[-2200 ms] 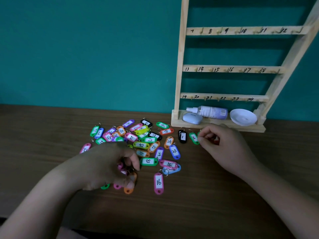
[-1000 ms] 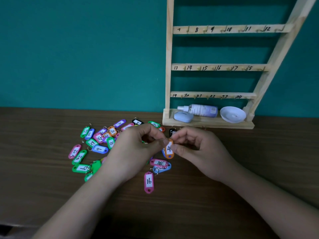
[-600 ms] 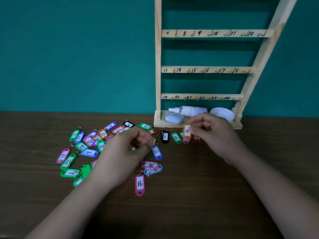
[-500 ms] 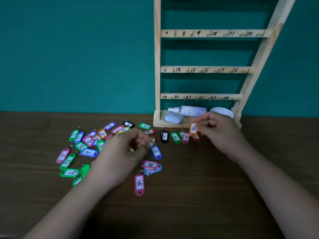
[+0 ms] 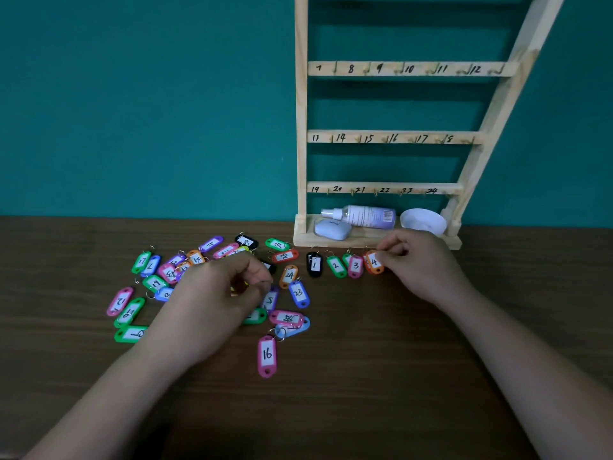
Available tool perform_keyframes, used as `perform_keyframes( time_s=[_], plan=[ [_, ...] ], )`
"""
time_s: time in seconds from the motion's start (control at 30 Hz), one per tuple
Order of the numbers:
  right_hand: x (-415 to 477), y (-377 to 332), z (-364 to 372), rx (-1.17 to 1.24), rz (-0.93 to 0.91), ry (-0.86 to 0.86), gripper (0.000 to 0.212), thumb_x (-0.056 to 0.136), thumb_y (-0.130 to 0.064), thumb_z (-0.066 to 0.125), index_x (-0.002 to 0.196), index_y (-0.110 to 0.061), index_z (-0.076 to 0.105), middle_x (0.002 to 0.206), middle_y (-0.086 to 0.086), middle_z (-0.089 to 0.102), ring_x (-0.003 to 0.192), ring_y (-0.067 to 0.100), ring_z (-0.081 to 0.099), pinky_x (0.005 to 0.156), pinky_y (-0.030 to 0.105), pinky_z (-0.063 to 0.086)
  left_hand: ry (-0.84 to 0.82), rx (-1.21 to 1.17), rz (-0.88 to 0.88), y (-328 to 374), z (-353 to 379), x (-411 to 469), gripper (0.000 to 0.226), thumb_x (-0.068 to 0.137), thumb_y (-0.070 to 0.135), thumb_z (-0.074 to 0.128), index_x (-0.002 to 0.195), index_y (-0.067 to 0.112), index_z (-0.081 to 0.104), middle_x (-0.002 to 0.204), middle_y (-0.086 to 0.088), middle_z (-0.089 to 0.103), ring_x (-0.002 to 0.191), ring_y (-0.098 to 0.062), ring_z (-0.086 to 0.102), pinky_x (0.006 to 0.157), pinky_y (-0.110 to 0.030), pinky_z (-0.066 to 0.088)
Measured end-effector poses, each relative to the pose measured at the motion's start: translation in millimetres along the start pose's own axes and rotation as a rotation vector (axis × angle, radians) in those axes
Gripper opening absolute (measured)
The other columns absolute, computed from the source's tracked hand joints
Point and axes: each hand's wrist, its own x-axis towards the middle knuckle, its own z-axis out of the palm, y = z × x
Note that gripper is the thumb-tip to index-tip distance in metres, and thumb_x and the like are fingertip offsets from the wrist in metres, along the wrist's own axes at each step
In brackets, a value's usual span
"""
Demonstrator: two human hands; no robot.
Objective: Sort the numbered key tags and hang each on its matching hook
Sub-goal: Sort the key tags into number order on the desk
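While in pinch of right hand [image 5: 421, 264], tag 4 [image 5: 374, 262] now down beside tag 3 [image 5: 355, 266].

Hidden and cut off
The left grip [image 5: 215, 293] covers several tags in the pile [image 5: 167, 272], its hold unclear; the rack [image 5: 301, 127] runs off the top edge.

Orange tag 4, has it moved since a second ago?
Yes. The orange tag 4 went right, from the pile to beside tag 3, by the rack.
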Motion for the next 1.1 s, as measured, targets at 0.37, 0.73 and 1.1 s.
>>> perform_keyframes(
  time_s=[0.37,0.73,1.1],
  plan=[
    [-18.7,-19.3,4.7,0.026,-0.139,0.070,0.011,0.096,-0.024,0.076,0.098,-0.034,0.073,0.084,-0.018,0.070,0.089,-0.009,0.063,0.065,0.015,0.041,0.040,0.038,-0.028,-13.2,-20.5,-0.7,0.015,0.095,0.024,0.076,0.087,0.036,0.073,0.089,0.029,0.073,0.088,0.003,0.068,0.076,-0.017,0.049],
    [-58.8,-77.6,43.8,-0.027,-0.461,-0.114,0.013,0.097,-0.029,0.070,0.109,-0.034,0.072,0.095,-0.022,0.065,0.097,-0.002,0.060,0.079,0.018,0.048,0.078,0.116,-0.103,-47.7,-50.3,-3.5,0.016,0.095,0.025,0.073,0.088,0.039,0.073,0.090,0.034,0.071,0.088,0.010,0.065,0.072,-0.017,0.047],
    [-63.6,-124.7,90.0,0.057,-0.646,-0.120,0.007,0.096,-0.018,0.072,0.101,-0.022,0.073,0.086,-0.015,0.063,0.088,0.006,0.059,0.083,0.034,0.050,-0.093,0.158,-0.146,-79.6,-87.9,-10.4,0.022,0.089,0.026,0.082,0.095,0.045,0.074,0.092,0.031,0.072,0.088,0.005,0.066,0.074,-0.021,0.051]
  ],
)
